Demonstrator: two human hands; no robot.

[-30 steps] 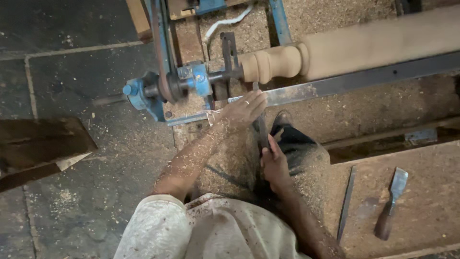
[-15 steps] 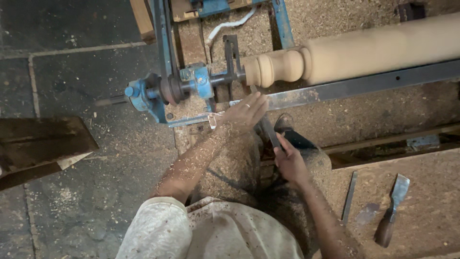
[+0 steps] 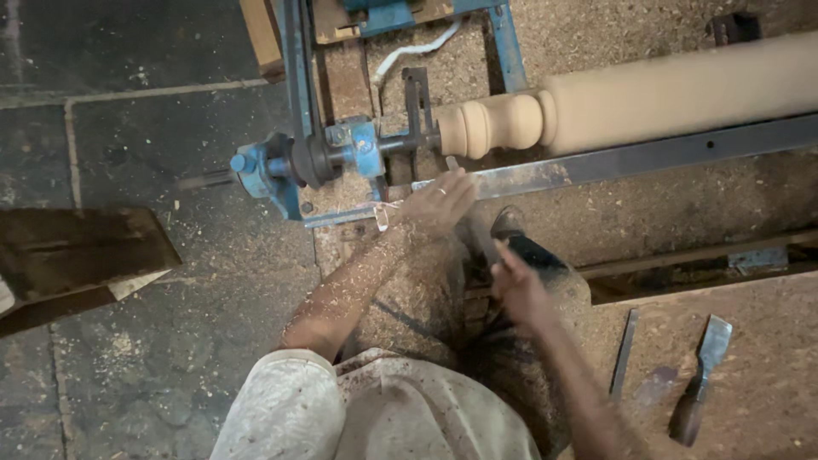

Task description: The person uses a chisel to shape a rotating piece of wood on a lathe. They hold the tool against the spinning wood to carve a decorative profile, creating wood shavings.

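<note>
The left hand (image 3: 439, 203) is pressing a chisel (image 3: 477, 230) onto the tool rest (image 3: 596, 166), fingers closed over its blade. The right hand (image 3: 515, 285) is clamping the chisel's handle near the turned wooden spindle (image 3: 648, 94).

One head-worn camera looks steeply down, close above the lathe (image 3: 358, 153) and floor (image 3: 128, 128).

Dark stone-slab floor (image 3: 128, 119) strewn with sawdust (image 3: 682, 204), a dark wooden plank (image 3: 77, 255) at left.

sawdust-covered floor (image 3: 699, 204) bears a wide chisel (image 3: 700, 366) and a flat metal strip (image 3: 624, 355).
</note>
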